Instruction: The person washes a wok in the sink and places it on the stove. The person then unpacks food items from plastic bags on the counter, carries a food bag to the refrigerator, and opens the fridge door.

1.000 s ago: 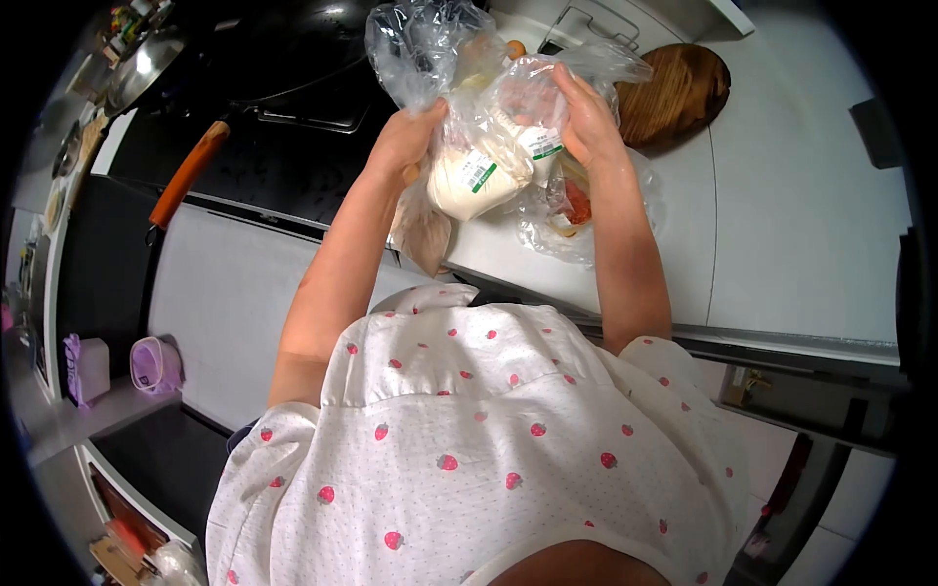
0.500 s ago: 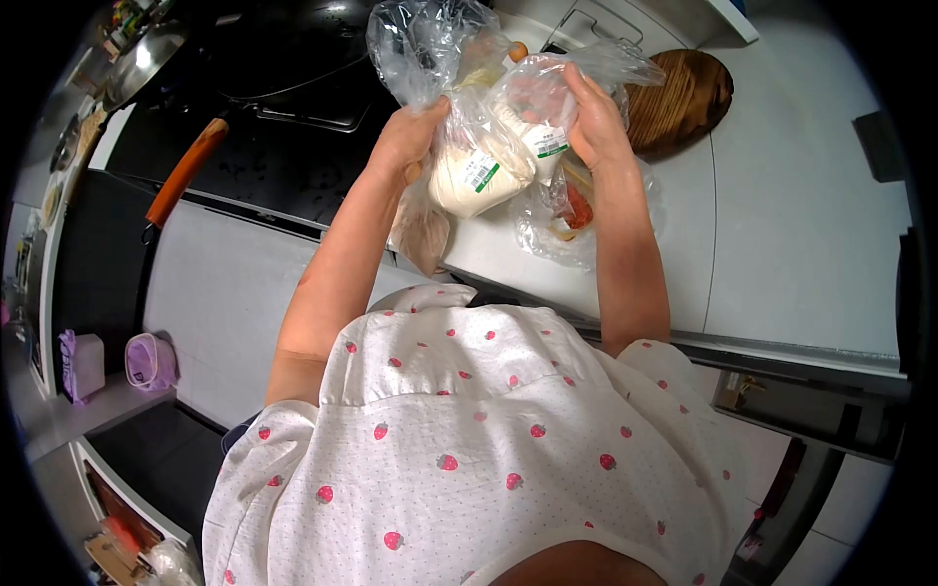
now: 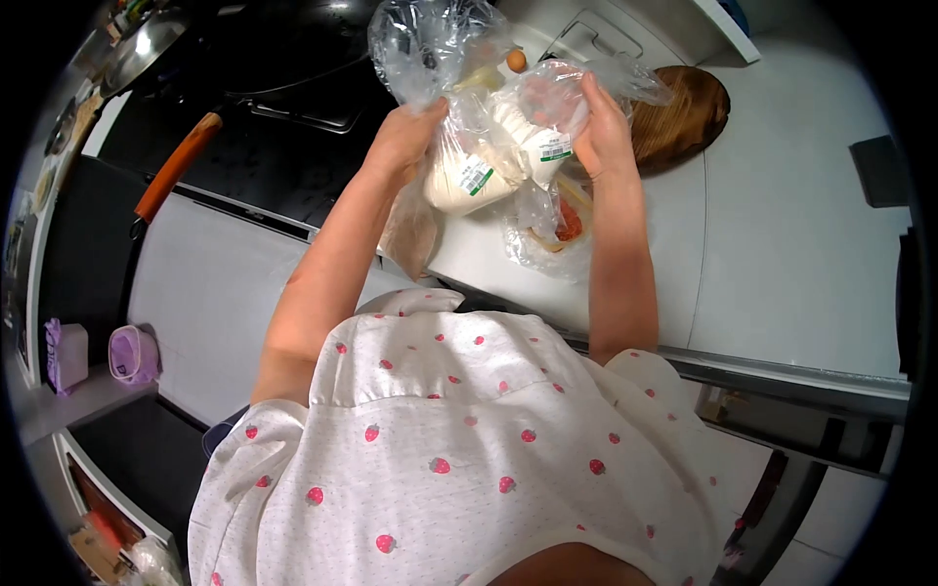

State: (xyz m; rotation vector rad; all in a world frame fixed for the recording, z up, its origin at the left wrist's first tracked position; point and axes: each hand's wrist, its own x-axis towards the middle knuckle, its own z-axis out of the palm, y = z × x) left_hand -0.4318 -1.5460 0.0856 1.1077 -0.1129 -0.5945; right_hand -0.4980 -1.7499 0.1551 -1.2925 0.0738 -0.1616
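Observation:
My left hand (image 3: 407, 142) is closed round the gathered neck of a clear plastic bag of cream-coloured powder (image 3: 451, 188), which bears a green and white label. Its loose plastic sticks up above my fist. On the other side, my right hand (image 3: 606, 137) grips a second clear bag of white powder (image 3: 523, 132), similarly labelled, fingers along its edge. The two bags touch. Below them on the counter lies an open clear bag with something orange-red (image 3: 569, 223) inside. A bag with brownish contents (image 3: 408, 234) hangs at the counter edge beneath my left wrist.
A round wooden board (image 3: 689, 117) lies on the white counter right of my hands. An egg (image 3: 516, 61) sits behind the bags. To the left, a pan with an orange wooden handle (image 3: 178, 168) rests on the black hob (image 3: 264, 166).
The view has shifted slightly. The right-hand bag has tilted a little, turning its label more toward me. Both hands keep their hold.

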